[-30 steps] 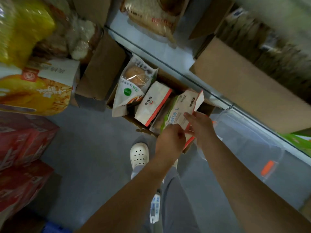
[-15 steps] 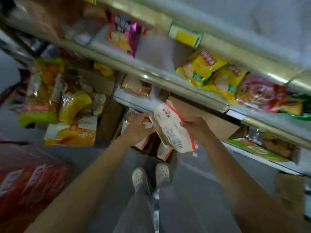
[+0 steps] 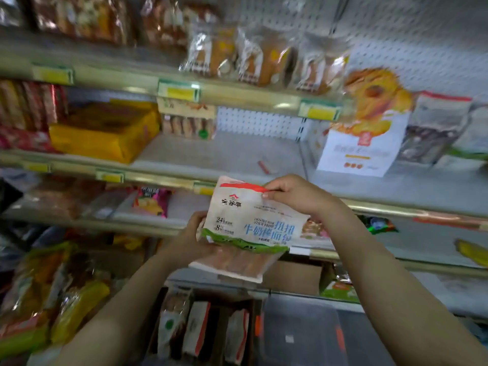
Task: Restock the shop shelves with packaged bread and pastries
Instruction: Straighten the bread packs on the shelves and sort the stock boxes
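Note:
I hold a white pack of milk stick bread (image 3: 250,223) with a red top strip and a green band in front of the shelves. My right hand (image 3: 293,194) pinches its upper right corner. Around its lower left edge my left hand (image 3: 192,239) is curled from behind. The pack hangs level with the edge of the middle shelf (image 3: 237,154), which has a bare stretch just above the pack. Below, a cardboard box (image 3: 208,331) on the floor holds several more packs standing on end.
A yellow pack (image 3: 103,133) and a small biscuit pack (image 3: 187,120) sit left on the middle shelf, a white and orange bag (image 3: 367,133) to the right. Clear-wrapped pastries (image 3: 258,56) fill the shelf above. A clear plastic bin (image 3: 303,334) stands by the box.
I have lifted the bread pack out of the floor box up to the middle shelf's height. My view has swung from the floor up to the shelves.

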Tool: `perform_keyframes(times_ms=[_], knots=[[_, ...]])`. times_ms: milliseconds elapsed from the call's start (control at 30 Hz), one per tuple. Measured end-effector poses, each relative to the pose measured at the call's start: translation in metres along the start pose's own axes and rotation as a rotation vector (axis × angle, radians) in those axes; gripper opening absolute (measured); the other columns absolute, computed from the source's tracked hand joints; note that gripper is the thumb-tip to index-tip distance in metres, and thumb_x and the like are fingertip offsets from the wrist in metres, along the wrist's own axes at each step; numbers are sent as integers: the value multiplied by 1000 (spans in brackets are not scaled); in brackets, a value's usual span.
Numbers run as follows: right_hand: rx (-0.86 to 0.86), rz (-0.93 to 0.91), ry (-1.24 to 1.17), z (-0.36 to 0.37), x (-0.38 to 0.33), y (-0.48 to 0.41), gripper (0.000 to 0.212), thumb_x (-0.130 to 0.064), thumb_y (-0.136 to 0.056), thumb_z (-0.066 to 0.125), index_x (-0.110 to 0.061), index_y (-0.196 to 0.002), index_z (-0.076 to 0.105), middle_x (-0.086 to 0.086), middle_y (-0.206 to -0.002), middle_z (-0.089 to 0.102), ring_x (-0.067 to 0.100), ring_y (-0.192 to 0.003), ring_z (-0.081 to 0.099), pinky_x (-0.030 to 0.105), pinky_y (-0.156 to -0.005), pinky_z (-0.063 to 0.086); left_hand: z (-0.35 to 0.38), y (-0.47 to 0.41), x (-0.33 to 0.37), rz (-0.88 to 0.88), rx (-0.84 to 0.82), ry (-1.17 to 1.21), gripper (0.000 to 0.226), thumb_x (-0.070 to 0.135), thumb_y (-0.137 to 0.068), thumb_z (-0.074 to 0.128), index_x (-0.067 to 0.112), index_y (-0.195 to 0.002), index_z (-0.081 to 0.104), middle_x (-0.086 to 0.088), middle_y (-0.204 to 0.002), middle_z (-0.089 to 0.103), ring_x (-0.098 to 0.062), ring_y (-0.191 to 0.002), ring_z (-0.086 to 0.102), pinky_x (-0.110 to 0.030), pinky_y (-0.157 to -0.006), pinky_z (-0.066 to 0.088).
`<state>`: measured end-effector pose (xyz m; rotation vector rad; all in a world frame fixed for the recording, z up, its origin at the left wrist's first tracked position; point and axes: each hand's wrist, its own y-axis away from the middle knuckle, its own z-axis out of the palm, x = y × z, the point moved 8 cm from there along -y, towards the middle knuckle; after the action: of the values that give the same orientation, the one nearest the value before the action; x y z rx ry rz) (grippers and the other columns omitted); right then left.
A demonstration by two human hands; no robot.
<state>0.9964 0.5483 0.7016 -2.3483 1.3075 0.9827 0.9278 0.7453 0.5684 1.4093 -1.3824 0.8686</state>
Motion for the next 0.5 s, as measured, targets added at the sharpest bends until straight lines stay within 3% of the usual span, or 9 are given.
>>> perform_keyframes(times_ms=[33, 100, 200, 300, 400, 500], knots=[[15, -16, -5, -9, -1, 2, 23, -9, -97, 60, -3, -116, 71, 4, -115, 68, -8, -100, 51, 7, -81, 37, 2, -1, 9, 1, 10, -35, 83, 11, -68, 88, 28, -127, 32, 9, -122, 55, -14, -116, 58, -18, -76, 54], [90, -53, -11, -36, 0, 14, 22, -8, -97, 60, -2, -115, 71, 2, -113, 67, -20, -92, 50, 2, -78, 36, 16, -3, 36, 31, 24, -53, 85, 9, -69, 88, 23, -131, 33, 8, -121, 57, -4, -108, 60, -14, -74, 53], [224, -58, -26, -79, 12, 39, 20, -12, -98, 60, -6, -112, 73, -3, -104, 73, -6, -84, 59, 14, -76, 42, 50, -2, 80, 122, 30, -28, 83, 6, -69, 88, 20, -134, 39, 8, -120, 63, 6, -100, 65, -12, -74, 52], [306, -67, 55, -122, 36, 75, 16, -19, -98, 61, -19, -101, 77, -25, -85, 69, -8, -80, 60, 26, -78, 47, 86, -5, 118, 171, 93, -28, 64, 0, -70, 86, 25, -117, 51, 19, -98, 71, 16, -89, 62, -5, -70, 47], [421, -40, 129, -163, 63, 114, 19, -26, -97, 62, -22, -108, 77, -8, -108, 74, 14, -100, 66, 43, -93, 51, 118, -6, 151, 196, 156, -37, 58, 9, -68, 89, 27, -113, 56, 9, -102, 70, 4, -92, 64, -12, -74, 51], [619, -83, 40, -207, 91, 154, 21, -20, -95, 64, -16, -114, 74, 2, -119, 70, 14, -107, 61, 40, -99, 48, 146, -8, 172, 186, 197, 23, 70, 32, -57, 91, 25, -119, 58, 3, -108, 70, -13, -99, 67, -32, -87, 55]])
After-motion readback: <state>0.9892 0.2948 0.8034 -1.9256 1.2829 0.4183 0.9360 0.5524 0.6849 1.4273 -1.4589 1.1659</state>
